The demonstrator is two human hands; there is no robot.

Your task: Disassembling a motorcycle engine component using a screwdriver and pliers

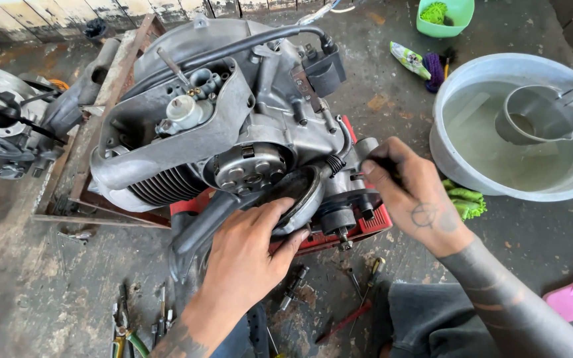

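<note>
A grey scooter engine [233, 113] lies on a red stand [373, 222] on the concrete floor. A curved brake shoe [303, 192] with a coil spring [335, 164] sits at the engine's hub, beside the round clutch plate [250, 167]. My left hand [250, 248] presses on the lower edge of the brake shoe, fingers wrapped over it. My right hand [409, 195] grips a dark tool handle [379, 162] pointed at the spring end of the shoe. What the tool's tip touches is hidden.
A large grey basin of water [452, 159] with a metal ladle [538, 113] stands at right. A green cloth [465, 199] lies by it. Pliers and screwdrivers [127, 325] are scattered on the floor near my knees. Another engine part [1, 119] sits at left. A green tub [445, 16] is at the top.
</note>
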